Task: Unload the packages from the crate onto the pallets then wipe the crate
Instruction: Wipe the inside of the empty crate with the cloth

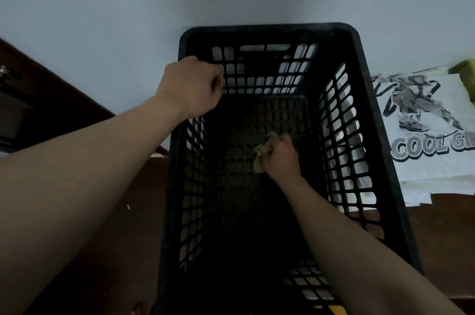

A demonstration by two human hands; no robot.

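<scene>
A tall black plastic crate (pixel 365 114) with lattice walls stands in front of me against a pale wall, and nothing but my hand and a cloth is inside it. My left hand (pixel 191 87) grips the crate's upper left rim near the far corner, fingers curled over the edge. Deep inside, my right hand (pixel 281 157) holds a crumpled pale cloth (pixel 261 157) against the perforated floor. To the right of the crate lie flat white packages (pixel 424 119) printed with a cartoon figure and the letters "COOL G".
Dark reddish-brown wood (pixel 64 98) runs along the left side, with a dim object at the far left edge. A yellow-green item (pixel 466 70) sits at the far right behind the packages. The floor below is brown.
</scene>
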